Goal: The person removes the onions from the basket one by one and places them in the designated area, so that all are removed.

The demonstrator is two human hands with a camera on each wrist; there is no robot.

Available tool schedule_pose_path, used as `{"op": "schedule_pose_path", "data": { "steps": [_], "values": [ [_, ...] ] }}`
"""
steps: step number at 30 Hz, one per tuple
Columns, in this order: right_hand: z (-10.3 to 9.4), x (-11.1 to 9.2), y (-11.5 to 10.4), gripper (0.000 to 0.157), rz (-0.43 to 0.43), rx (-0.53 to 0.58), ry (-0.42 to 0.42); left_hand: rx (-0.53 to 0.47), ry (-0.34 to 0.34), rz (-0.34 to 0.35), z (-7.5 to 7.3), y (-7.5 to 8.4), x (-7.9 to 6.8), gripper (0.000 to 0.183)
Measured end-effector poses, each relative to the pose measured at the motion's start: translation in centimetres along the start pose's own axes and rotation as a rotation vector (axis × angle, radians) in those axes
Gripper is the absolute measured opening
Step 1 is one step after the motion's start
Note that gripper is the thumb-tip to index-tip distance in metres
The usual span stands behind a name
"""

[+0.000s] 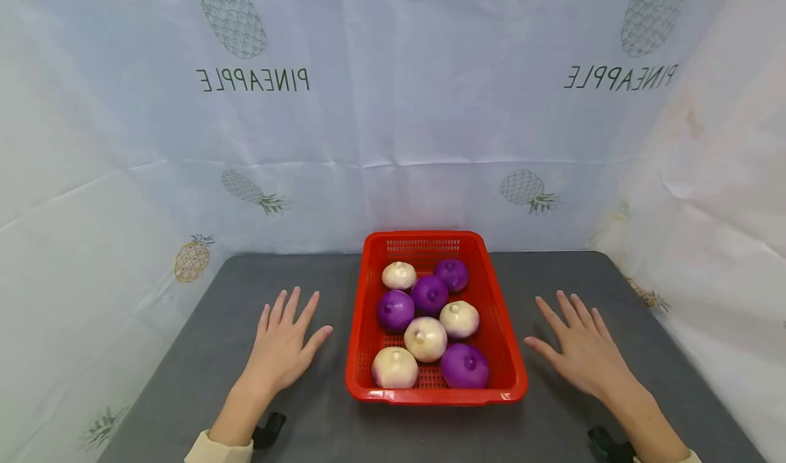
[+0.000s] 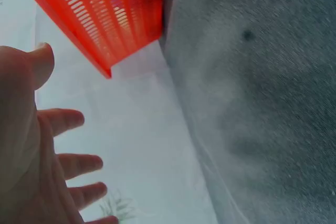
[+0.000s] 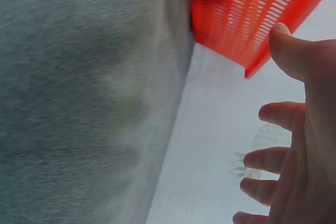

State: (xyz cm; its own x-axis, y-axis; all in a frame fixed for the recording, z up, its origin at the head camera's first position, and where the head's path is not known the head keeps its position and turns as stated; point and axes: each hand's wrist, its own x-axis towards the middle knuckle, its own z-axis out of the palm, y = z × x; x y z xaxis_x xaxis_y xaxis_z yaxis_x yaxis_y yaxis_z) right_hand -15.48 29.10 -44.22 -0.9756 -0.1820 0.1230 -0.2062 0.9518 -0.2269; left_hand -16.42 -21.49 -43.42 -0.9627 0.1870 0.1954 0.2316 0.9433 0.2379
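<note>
A red slotted plastic basket (image 1: 436, 396) stands on the dark grey table between my two hands. Inside lie several glossy, turnip-like vegetables: some show a cream top, such as the front-left one (image 1: 395, 367), and others a purple top, such as the front-right one (image 1: 464, 365). Left of the basket is my left hand (image 1: 282, 346), back upward, fingers straight and spread, holding nothing. On the other side my right hand (image 1: 580, 348) is spread the same way, also holding nothing. Both wrist views show the thumb and fingers apart from the basket wall (image 2: 100, 14).
The dark grey table (image 1: 295, 272) reaches back to a whitish cloth (image 1: 393, 122) printed with pineapples, which also hangs along both sides. A black strap (image 1: 268, 430) sits at the left wrist and another dark strap (image 1: 608, 444) at the right.
</note>
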Motion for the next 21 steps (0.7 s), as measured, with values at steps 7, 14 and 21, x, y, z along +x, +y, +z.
{"op": "schedule_pose_path", "data": {
  "steps": [7,14,21],
  "values": [
    [-0.9,0.3,-0.8,0.085,-0.033,-0.007,0.031,-0.02,0.046,0.062,0.0,1.3,0.5,0.07],
    [-2.4,0.6,-2.0,0.082,-0.07,0.023,0.047,-0.092,0.086,0.098,0.2,2.6,1.0,0.065],
    [-3.7,1.3,-3.8,0.081,-0.138,0.041,0.047,-0.247,0.03,0.099,0.7,3.9,1.4,0.064]
  ]
}}
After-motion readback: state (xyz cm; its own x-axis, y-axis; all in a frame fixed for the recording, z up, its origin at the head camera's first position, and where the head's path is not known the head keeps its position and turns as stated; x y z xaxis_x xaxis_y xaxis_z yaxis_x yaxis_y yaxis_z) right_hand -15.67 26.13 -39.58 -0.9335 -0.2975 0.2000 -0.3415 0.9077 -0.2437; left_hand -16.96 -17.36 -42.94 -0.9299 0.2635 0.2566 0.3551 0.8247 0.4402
